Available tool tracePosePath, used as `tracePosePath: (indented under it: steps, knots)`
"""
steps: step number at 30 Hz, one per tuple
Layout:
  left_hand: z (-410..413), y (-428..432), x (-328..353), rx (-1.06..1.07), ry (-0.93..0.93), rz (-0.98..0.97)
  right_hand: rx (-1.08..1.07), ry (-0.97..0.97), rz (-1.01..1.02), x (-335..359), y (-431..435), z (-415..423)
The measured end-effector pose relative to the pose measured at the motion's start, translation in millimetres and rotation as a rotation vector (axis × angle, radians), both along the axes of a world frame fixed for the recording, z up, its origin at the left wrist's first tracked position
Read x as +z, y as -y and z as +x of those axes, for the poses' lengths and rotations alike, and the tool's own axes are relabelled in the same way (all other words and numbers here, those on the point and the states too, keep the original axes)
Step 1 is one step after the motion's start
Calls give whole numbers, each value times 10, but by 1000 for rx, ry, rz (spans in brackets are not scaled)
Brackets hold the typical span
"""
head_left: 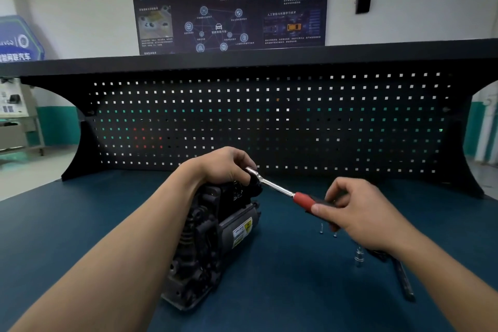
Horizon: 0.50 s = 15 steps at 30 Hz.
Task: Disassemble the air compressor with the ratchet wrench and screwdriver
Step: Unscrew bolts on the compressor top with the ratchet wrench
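— What's the air compressor point(215, 234) like?
— Black, ribbed cast metal with a yellow-labelled cylinder, lying lower centre on the blue mat point(80, 224).
— The hands?
— Left hand point(221, 167) curls over the chrome ratchet wrench point(280, 188) head; right hand point(358, 210) pinches its red-and-black handle.

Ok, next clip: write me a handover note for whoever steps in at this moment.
Left hand: curled over the ratchet wrench head, holding it on top of the air compressor.
Right hand: grips the wrench's red-and-black handle.
Done: two small screws stand on the blue bench near the right hand.
Also there: a socket piece and a long dark tool, partly under the forearm.
Left: compressor looks largely assembled; the fastener under the wrench head is hidden.
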<state>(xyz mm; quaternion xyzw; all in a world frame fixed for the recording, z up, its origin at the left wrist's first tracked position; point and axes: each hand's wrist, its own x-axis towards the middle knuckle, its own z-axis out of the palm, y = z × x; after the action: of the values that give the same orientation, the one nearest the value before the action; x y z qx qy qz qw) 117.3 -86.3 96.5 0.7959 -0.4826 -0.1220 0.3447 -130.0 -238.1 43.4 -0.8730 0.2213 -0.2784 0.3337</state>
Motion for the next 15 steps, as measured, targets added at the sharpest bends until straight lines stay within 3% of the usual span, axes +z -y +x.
tracePosePath:
  steps: [15]
  knots:
    - [-25, 4, 35, -38, 37, 50, -7, -262, -274, -817, -323, 294]
